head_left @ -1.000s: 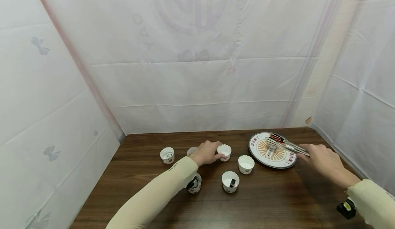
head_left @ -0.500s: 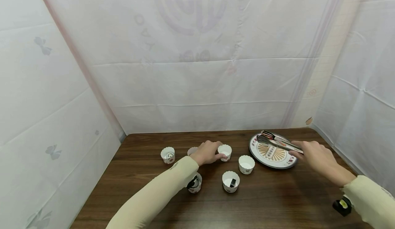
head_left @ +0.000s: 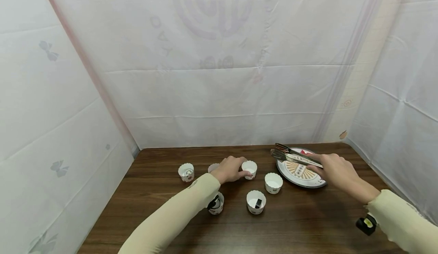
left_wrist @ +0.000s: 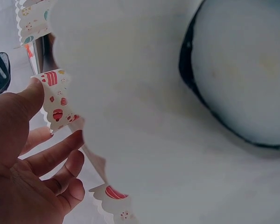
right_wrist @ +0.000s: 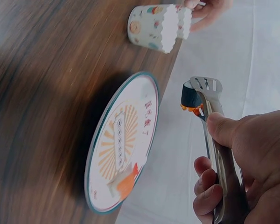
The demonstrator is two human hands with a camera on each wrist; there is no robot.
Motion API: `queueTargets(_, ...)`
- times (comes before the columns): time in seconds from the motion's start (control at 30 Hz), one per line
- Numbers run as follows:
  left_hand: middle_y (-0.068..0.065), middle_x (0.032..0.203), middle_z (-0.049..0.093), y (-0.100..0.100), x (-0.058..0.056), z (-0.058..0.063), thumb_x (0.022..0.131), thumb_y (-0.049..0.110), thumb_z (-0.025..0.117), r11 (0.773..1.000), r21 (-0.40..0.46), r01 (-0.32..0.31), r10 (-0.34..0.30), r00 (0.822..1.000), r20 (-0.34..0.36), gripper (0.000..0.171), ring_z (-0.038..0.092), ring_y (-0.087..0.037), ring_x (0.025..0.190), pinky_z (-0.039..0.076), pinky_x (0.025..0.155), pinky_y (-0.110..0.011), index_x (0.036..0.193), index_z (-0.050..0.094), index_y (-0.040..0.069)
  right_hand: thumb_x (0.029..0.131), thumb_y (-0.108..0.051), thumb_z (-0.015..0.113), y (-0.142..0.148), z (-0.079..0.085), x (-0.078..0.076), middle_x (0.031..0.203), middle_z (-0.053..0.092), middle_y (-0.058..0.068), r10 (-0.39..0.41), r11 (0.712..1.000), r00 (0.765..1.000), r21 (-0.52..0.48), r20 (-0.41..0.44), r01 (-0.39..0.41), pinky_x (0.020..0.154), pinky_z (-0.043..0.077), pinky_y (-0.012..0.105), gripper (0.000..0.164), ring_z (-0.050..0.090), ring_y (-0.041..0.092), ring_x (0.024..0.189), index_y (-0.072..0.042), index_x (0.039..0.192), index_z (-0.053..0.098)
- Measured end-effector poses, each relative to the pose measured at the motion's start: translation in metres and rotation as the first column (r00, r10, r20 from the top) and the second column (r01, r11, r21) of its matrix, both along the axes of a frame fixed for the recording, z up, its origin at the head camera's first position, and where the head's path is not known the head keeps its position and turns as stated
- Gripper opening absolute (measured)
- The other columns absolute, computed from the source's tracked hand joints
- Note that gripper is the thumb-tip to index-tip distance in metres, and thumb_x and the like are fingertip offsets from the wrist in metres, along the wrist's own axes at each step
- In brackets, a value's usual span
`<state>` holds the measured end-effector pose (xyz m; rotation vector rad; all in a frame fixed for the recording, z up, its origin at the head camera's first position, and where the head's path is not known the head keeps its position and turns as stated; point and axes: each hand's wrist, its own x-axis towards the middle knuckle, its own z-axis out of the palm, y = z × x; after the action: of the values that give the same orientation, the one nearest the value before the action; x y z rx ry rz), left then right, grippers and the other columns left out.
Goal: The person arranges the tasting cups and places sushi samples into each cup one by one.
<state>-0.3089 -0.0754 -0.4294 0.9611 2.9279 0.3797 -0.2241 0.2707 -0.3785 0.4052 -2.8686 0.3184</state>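
My left hand (head_left: pixel 228 169) pinches a white paper baking cup (head_left: pixel 249 165) by its side, thumb in front and index finger behind. The left wrist view shows red patterns on this cup (left_wrist: pixel 58 103); the other fingers are loosely bent. Metal tongs (right_wrist: pixel 219 158) are in my right hand (head_left: pixel 337 173), fingers wrapped round the arms. Between the slotted tips sits a sushi roll (right_wrist: pixel 190 97) with dark seaweed and orange roe. The tongs hover over the left rim of a round plate (right_wrist: pixel 95 140), which bears an orange-topped piece of sushi (right_wrist: pixel 126 183).
Another paper cup (head_left: pixel 273 185) stands between the held cup and the plate. A front cup (head_left: pixel 252 197) contains a dark piece, and a left cup (head_left: pixel 186 173) a pale round one. Left hand and wrist partly cover two more cups. Fabric walls surround the brown table (head_left: pixel 157 204).
My right hand has lifted the tongs from the middle of the plate and moved them left, past its rim, toward the cups. The left hand stays at the same cup.
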Motion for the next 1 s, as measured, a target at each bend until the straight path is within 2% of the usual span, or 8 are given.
queueTargets(0.13,-0.007,0.126,0.07,0.0,0.0,-0.001,0.1,0.042,0.068,1.0,-0.008,0.0,0.0,1.0,0.0,0.054,0.068,-0.022,0.11,0.055,0.091,-0.038,0.141,0.06,0.008,0.094,-0.035,0.075,-0.011,0.001,0.0,0.105,0.074,0.021,0.032,0.999,0.999,-0.001,-0.026,-0.032,0.043,0.042,0.039,0.044,0.065,0.027,0.066,-0.01,0.131,0.071)
queueTargets(0.23,-0.008,0.126,0.07,0.0,-0.001,-0.002,0.1,0.042,0.068,1.0,-0.008,0.004,-0.004,1.0,-0.004,0.054,0.068,-0.022,0.109,0.055,0.091,-0.037,0.141,0.06,0.008,0.093,-0.033,0.076,-0.019,0.001,-0.002,0.113,0.073,0.022,0.059,0.998,0.997,-0.01,-0.048,-0.06,0.047,0.049,0.046,0.042,0.071,0.039,0.08,-0.007,0.127,0.072)
queueTargets(0.37,-0.008,0.126,0.07,0.0,-0.002,-0.001,0.099,0.041,0.068,1.0,-0.008,0.006,-0.006,1.0,0.0,0.054,0.069,-0.022,0.108,0.055,0.091,-0.038,0.141,0.06,0.008,0.093,-0.032,0.077,-0.029,0.0,-0.003,0.111,0.074,0.019,0.09,0.996,0.994,-0.019,-0.064,-0.092,0.052,0.052,0.051,0.039,0.071,0.041,0.083,-0.007,0.123,0.073)
queueTargets(0.53,-0.008,0.131,0.068,0.0,-0.004,-0.001,0.099,0.044,0.067,1.0,-0.017,-0.009,0.009,0.999,0.031,0.057,0.067,-0.024,0.113,0.054,0.095,-0.04,0.143,0.058,0.008,0.092,-0.032,0.077,-0.041,-0.001,-0.004,0.105,0.076,0.012,0.124,0.992,0.989,-0.018,-0.083,-0.126,0.055,0.053,0.051,0.037,0.072,0.036,0.081,-0.009,0.12,0.074)
queueTargets(0.67,-0.008,0.129,0.069,-0.001,-0.004,0.0,0.099,0.044,0.068,1.0,-0.005,-0.011,0.011,0.999,0.043,0.058,0.068,-0.024,0.111,0.054,0.095,-0.041,0.143,0.058,0.008,0.091,-0.03,0.079,-0.048,-0.003,-0.006,0.103,0.076,0.01,0.156,0.987,0.979,-0.003,-0.128,-0.158,0.069,0.056,0.054,0.035,0.072,0.036,0.089,-0.008,0.117,0.075)
queueTargets(0.8,-0.007,0.117,0.072,-0.002,-0.003,0.0,0.098,0.044,0.069,1.0,0.011,-0.007,0.006,0.999,0.05,0.058,0.069,-0.02,0.097,0.056,0.086,-0.037,0.143,0.058,0.008,0.088,-0.027,0.082,-0.055,-0.006,-0.008,0.1,0.077,0.008,0.194,0.98,0.966,-0.005,-0.172,-0.197,0.076,0.057,0.05,0.034,0.073,0.031,0.089,-0.008,0.115,0.077)
queueTargets(0.93,-0.004,0.095,0.07,-0.001,-0.005,-0.001,0.098,0.041,0.07,1.0,0.017,-0.003,0.002,0.998,0.056,0.055,0.064,-0.014,0.077,0.053,0.072,-0.032,0.138,0.06,0.005,0.089,-0.027,0.082,-0.061,-0.008,-0.008,0.103,0.077,0.011,0.202,0.977,0.968,-0.032,-0.152,-0.209,0.067,0.057,0.046,0.036,0.073,0.029,0.084,-0.007,0.118,0.077)
queueTargets(1.0,-0.003,0.09,0.068,-0.001,-0.005,-0.001,0.098,0.041,0.07,1.0,0.014,-0.004,0.003,0.998,0.058,0.054,0.061,-0.012,0.073,0.051,0.069,-0.031,0.137,0.06,0.005,0.09,-0.027,0.081,-0.063,-0.009,-0.007,0.104,0.077,0.013,0.203,0.977,0.97,-0.036,-0.133,-0.209,0.066,0.057,0.047,0.036,0.073,0.03,0.084,-0.006,0.119,0.076)
